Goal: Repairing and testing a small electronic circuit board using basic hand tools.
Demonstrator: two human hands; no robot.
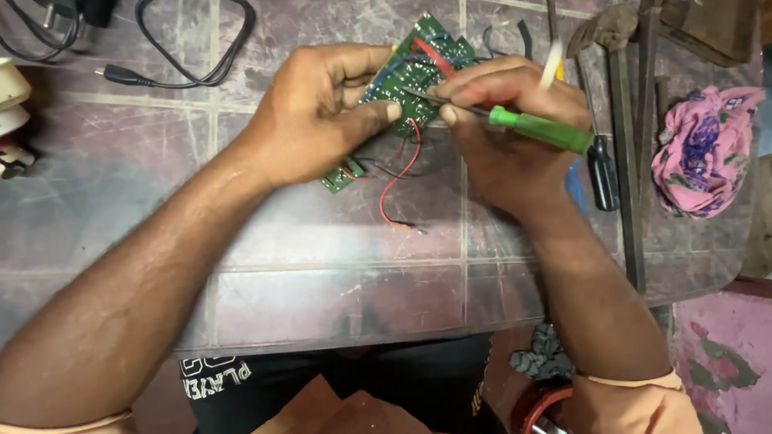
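A green circuit board [418, 60] with red and black wires lies tilted over a tiled worktop. My left hand [322, 112] grips the board from the left, thumb pressed on its face. My right hand [507, 128] holds a green-handled screwdriver [539, 128]; its metal tip rests on the board near my left thumb. A loose red wire [398, 181] trails down from the board to the worktop.
A black cable [189, 68] loops at the top left. Long metal tools [627, 145] and a black-handled screwdriver [601, 173] lie to the right, beside a pink patterned cloth [704, 153]. White objects [12, 112] sit at the left edge. The worktop's front edge [338, 341] runs near my body.
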